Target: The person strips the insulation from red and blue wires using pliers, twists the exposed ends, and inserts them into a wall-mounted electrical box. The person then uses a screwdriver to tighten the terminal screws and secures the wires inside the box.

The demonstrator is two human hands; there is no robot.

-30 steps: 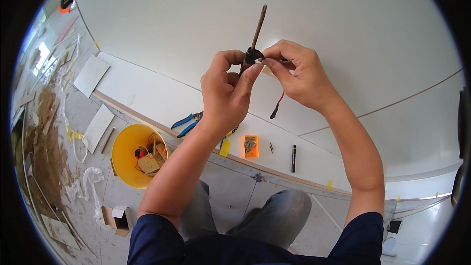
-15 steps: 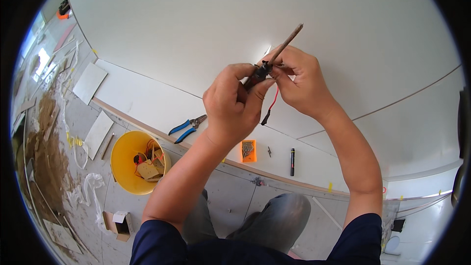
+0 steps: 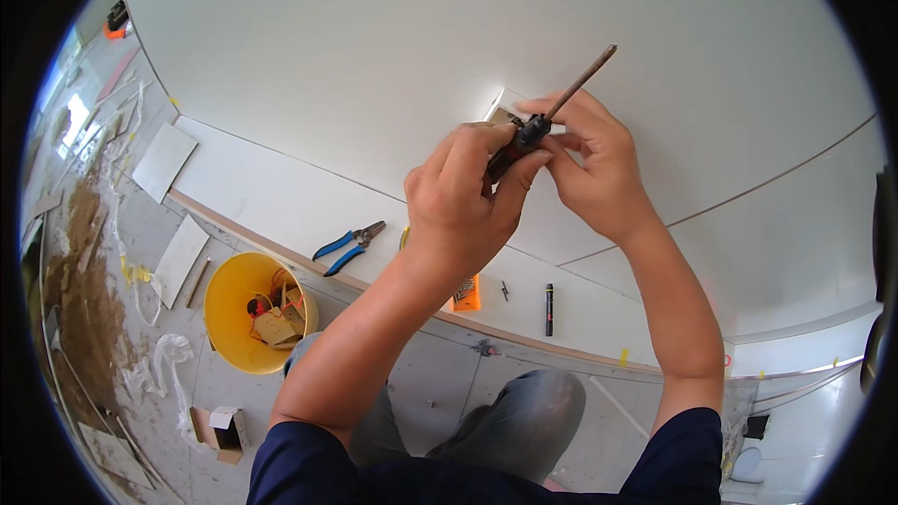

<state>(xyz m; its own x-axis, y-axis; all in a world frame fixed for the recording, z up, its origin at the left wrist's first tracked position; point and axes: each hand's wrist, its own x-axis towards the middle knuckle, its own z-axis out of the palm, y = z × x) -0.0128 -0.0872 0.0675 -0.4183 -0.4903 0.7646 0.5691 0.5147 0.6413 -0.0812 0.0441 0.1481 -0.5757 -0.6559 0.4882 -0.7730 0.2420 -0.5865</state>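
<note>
Firstly, one screwdriver (image 3: pixel 537 128), with a slim, rust-brown metal shaft, a black, rough-looking collar and a dark handle. Position: in front of a large, off-white flat panel (image 3: pixel 374 47), slanting so that the shaft points up and to the right, its tip free.

Left hand (image 3: pixel 463 182), bare: fingers closed round the handle, thumb laid along its near side just below the collar.

Right hand (image 3: pixel 601 157), bare: fingers curved and partly spread, index finger passing behind the shaft, thumb beside the collar. Whether these fingers grip anything cannot be told, their tips being partly covered by the tool.

Behind the hands: one white-edged, rectangular recess (image 3: pixel 501 106), brownish inside; lower part covered by the left hand, contents hard to make out.

On the long white ledge (image 3: pixel 267 173): one pair of blue-handled, grey metal pliers (image 3: pixel 350 248); one small, open, orange plastic box (image 3: pixel 470 297) of metal screws, partly hidden by the left forearm; one slim black marker (image 3: pixel 549 309).

Obscured or cut off: most of the screwdriver's handle, inside the left hand; a yellow sliver (image 3: pixel 404 238) beside the left forearm, kind unclear; both dark blue sleeves (image 3: pixel 304 458), cropped by the lower edge.
</note>
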